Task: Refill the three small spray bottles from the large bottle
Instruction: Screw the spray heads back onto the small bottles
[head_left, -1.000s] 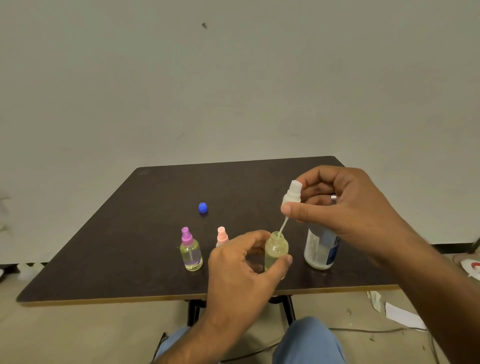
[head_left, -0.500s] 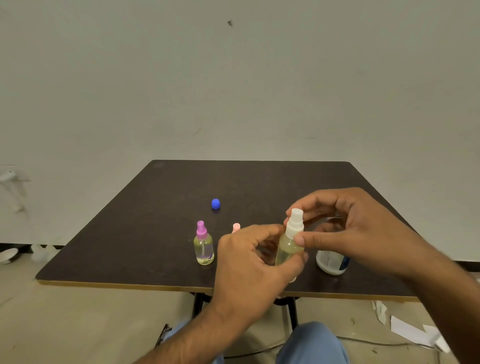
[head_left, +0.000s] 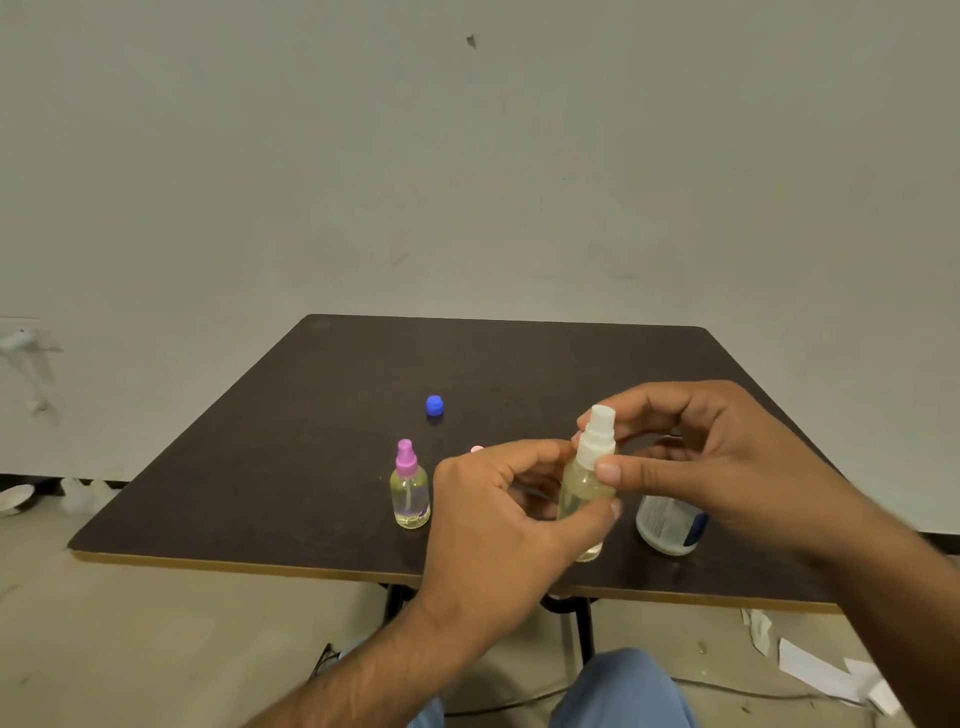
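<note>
Head view: left hand (head_left: 511, 512) grips the body of 1 small spray bottle (head_left: 582, 493) of pale yellow liquid, upright near the front edge of the dark table (head_left: 291, 447). Right hand (head_left: 711, 462) pinches its white spray cap (head_left: 597, 441) between thumb and fingers. Large bottle (head_left: 670, 525) stands just right of it, mostly hidden by the right hand. Purple-capped bottle (head_left: 409, 491) stands upright to the left; a pink cap (head_left: 477, 449) peeks above the left hand. Blue cap (head_left: 435, 405) lies apart, farther back
</note>
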